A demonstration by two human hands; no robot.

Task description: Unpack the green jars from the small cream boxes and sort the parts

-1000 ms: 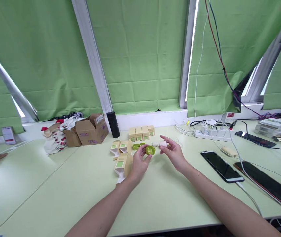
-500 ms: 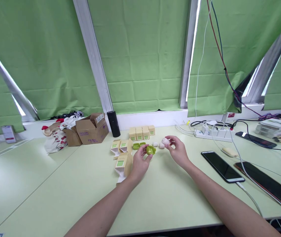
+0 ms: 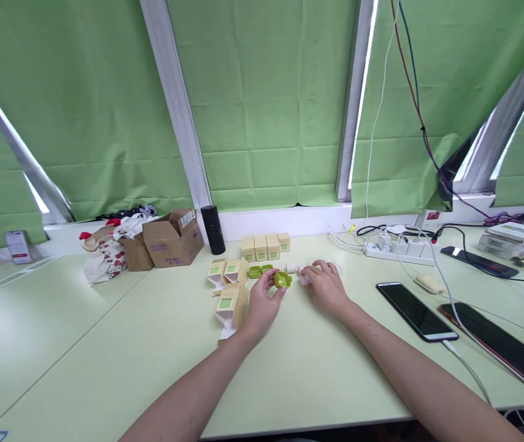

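My left hand [image 3: 262, 301] pinches a small green open case [image 3: 283, 280] just above the pale green table [image 3: 105, 356]. My right hand [image 3: 324, 283] rests palm down on the table, fingers curled over a small whitish piece [image 3: 303, 280] that shows only at its edge. Another small white piece [image 3: 291, 267] lies just beyond, between the two hands. Two more green cases [image 3: 259, 270] sit behind my left hand. Several cream boxes with green labels [image 3: 265, 247] stand in a row at the back, and opened ones [image 3: 227, 288] lie left of my left hand.
A black flask [image 3: 213, 230] and open cardboard boxes [image 3: 172, 238] stand at the back left beside a patterned bag [image 3: 105, 258]. To the right are a power strip [image 3: 402, 248] with cables, and two phones [image 3: 415, 310] [image 3: 501, 341] lying flat.
My right hand has come down from holding the whitish piece in the air to lying on the table over it. My left hand keeps the green case in nearly the same place.
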